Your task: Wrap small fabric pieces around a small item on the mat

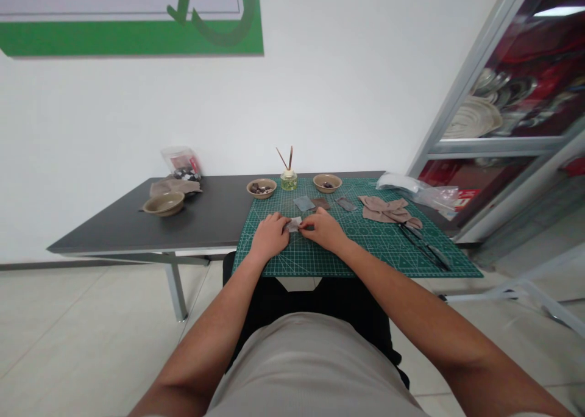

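The grip of both hands (295,231) pinches a pale, seemingly papery square (294,224).

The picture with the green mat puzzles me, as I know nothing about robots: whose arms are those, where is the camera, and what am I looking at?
There is no robot here: the arms belong to a person working bare-handed. The only picture comes from a camera on that person's head, looking forward and down.

The left hand and right hand both have their fingers at a small pale piece over the green mat; whether they grip or press it is too small to tell. Beyond it lie three flat patches. Farther back stand two bowls with small dark things inside, and between them a glass bottle holding thin sticks. A brownish cloth lies to the right.
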The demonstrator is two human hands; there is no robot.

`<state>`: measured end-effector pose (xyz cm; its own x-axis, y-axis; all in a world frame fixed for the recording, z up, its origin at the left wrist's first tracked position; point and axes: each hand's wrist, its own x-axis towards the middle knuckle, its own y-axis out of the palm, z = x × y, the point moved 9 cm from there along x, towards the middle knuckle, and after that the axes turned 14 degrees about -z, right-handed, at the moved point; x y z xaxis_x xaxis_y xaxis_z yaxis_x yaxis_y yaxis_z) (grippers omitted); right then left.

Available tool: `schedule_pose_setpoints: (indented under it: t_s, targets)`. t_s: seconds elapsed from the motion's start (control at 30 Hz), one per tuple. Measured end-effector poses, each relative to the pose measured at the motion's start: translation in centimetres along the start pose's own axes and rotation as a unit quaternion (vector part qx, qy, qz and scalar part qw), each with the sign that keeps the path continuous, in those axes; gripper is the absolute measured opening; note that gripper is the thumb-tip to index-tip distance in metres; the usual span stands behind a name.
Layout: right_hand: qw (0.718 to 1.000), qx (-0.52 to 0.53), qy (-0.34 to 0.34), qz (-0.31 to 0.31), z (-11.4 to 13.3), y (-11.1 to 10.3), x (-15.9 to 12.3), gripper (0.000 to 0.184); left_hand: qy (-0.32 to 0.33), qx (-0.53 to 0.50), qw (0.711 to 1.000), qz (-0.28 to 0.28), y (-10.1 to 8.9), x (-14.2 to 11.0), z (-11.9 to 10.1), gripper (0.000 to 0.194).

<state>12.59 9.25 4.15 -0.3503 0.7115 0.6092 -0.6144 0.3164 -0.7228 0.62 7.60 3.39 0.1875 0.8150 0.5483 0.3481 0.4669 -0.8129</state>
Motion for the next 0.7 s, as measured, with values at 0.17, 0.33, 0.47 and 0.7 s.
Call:
schedule_pose_setpoints:
  t_s: [0.17,0.33,0.47,0.7]
  targets:
    - [1.0,-0.022,0.002,-0.012,-0.2,0.2,0.3,0.009,-0.001,0.002,1.0,-0.001,0.1,0.0,0.1,0.031]
    - [1.0,-0.009,-0.018,0.004,0.2,0.3,0.2,0.011,0.001,-0.006,1.0,-0.009,0.0,0.1,0.1,0.028]
    - [1.0,-0.008,0.005,-0.008,0.1,0.2,0.5,0.009,0.002,-0.022,1.0,-0.018,0.1,0.2,0.2,0.03]
    - [0.994,0.084,0.008,-0.068,2.5,0.9,0.6,0.016,-0.012,-0.129,0.991,-0.037,0.2,0.5,1.4,0.018]
